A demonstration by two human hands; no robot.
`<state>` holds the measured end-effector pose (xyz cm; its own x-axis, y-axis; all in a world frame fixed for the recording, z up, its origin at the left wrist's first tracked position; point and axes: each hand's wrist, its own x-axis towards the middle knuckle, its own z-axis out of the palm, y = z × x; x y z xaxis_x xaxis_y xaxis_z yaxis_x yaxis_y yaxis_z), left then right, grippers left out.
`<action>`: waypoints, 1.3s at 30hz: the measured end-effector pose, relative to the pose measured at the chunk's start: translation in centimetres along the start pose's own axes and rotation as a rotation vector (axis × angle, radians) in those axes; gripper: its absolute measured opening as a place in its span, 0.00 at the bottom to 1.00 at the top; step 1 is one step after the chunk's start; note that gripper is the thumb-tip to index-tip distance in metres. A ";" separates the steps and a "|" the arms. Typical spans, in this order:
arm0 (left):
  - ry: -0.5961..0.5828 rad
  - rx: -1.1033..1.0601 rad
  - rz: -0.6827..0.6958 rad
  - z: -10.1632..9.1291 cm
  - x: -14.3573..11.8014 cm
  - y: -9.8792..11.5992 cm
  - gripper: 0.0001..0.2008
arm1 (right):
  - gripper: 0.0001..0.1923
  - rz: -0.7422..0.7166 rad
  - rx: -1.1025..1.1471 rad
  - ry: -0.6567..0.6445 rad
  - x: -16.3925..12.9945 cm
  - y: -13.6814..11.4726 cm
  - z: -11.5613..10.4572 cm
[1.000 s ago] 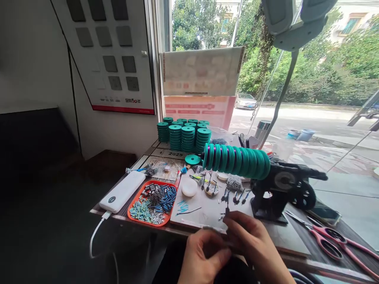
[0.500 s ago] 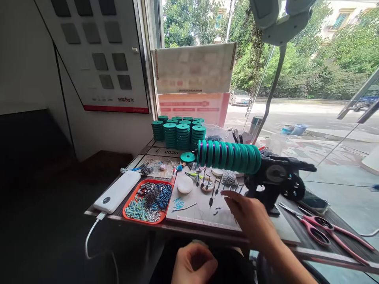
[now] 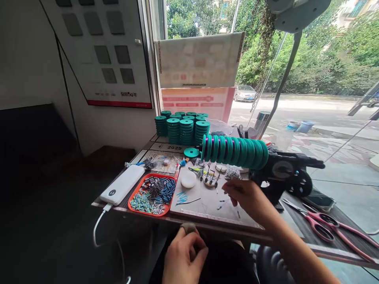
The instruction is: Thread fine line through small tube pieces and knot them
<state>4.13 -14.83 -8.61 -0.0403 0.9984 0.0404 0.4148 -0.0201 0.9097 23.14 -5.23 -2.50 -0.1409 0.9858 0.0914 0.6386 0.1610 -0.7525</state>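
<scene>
- Window glass and a white wall close off the far side of a small counter [image 3: 299,232] crowded with small parts; the white mat [image 3: 207,203] serves as landmark.
- Nearest, below the mat's front edge, the left hand [image 3: 183,256] is curled closed around something small, too hidden to name.
- Over the mat's right part, the right hand [image 3: 247,195] has its grip pinched, fingertips together; whether it holds anything cannot be told.
- Small dark pieces [image 3: 220,202] lie on the mat just left of those fingertips, so the right hand is the nearer one.
- Just beyond the fingertips sit a little dish of parts [image 3: 211,179] and a white disc [image 3: 188,179].
- Left of the mat: an orange tray [image 3: 152,195] of blue and silver bits, then a white power bank [image 3: 122,189].
- Right of the mat: pink scissors [image 3: 328,228].
- Behind the mat, a row of green spools [image 3: 235,152] lies on a horizontal axis, left to right, on a black winder [image 3: 284,175], above the hand.
- Farthest, stacked green spools [image 3: 182,128] stand upright.
</scene>
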 end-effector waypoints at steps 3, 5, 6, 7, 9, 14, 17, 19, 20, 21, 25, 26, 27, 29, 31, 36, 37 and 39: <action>0.176 0.076 0.129 -0.7 -0.6 1.7 0.06 | 0.19 0.000 0.108 -0.097 -1.2 0.2 -1.0; 0.085 -0.020 0.141 -0.6 -0.2 3.3 0.06 | 0.19 -0.005 0.153 -0.140 -1.6 0.1 -1.2; 0.002 -0.085 0.137 -0.3 0.3 4.0 0.06 | 0.20 -0.011 0.167 -0.157 -1.6 0.0 -1.2; -0.068 -0.150 0.130 0.0 1.0 4.7 0.06 | 0.20 -0.017 0.174 -0.169 -1.7 -0.1 -1.1; -0.166 -0.256 0.126 0.8 2.4 5.5 0.05 | 0.21 -0.032 0.167 -0.167 -1.7 0.0 -1.0; -0.139 -0.410 0.111 1.8 4.8 4.7 0.04 | 0.20 -0.029 0.040 0.083 -2.0 1.0 -1.3; -0.100 -0.424 0.079 1.7 4.6 3.6 0.05 | 0.19 -0.001 -0.075 0.215 -1.9 1.3 -1.1; -0.097 -0.427 0.062 1.6 4.2 3.3 0.05 | 0.20 0.028 -0.152 0.260 -1.5 1.1 -0.6; -0.098 -0.427 0.058 1.6 4.0 3.3 0.05 | 0.20 0.044 -0.185 0.278 -1.2 0.9 -0.3; -0.100 -0.424 0.056 1.5 3.8 3.4 0.05 | 0.20 0.059 -0.211 0.294 -0.9 0.7 0.0; -0.113 -0.415 0.052 1.2 3.5 3.7 0.05 | 0.15 0.067 -0.213 0.284 -0.2 0.0 0.5; -0.116 -0.421 0.052 1.1 3.5 3.8 0.05 | 0.15 0.057 -0.191 0.268 -0.2 -0.1 0.5; -0.118 -0.434 0.052 1.0 3.4 3.8 0.05 | 0.15 0.044 -0.163 0.249 -0.3 -0.1 0.3; -0.137 -0.472 0.034 0.9 3.3 4.1 0.05 | 0.17 0.019 -0.085 0.198 -1.0 -0.2 -0.3; -0.197 -0.521 -0.017 1.1 3.2 4.5 0.06 | 0.19 -0.004 -0.005 0.129 -1.9 -0.4 -1.0; -0.445 -0.721 -0.142 2.3 2.9 6.1 0.12 | 0.24 0.130 0.442 -0.191 -3.4 -1.0 -2.4; -0.464 -0.771 -0.147 2.6 2.7 6.2 0.12 | 0.25 0.163 0.529 -0.240 -3.3 -1.1 -2.6; -0.460 -0.848 -0.158 3.0 2.2 5.6 0.13 | 0.25 0.177 0.588 -0.274 -3.0 -1.1 -2.8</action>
<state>9.07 -12.54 -4.62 0.3940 0.9127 -0.1088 -0.3632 0.2634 0.8937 24.94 -8.19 -0.14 -0.3080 0.9349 -0.1765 0.1619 -0.1313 -0.9780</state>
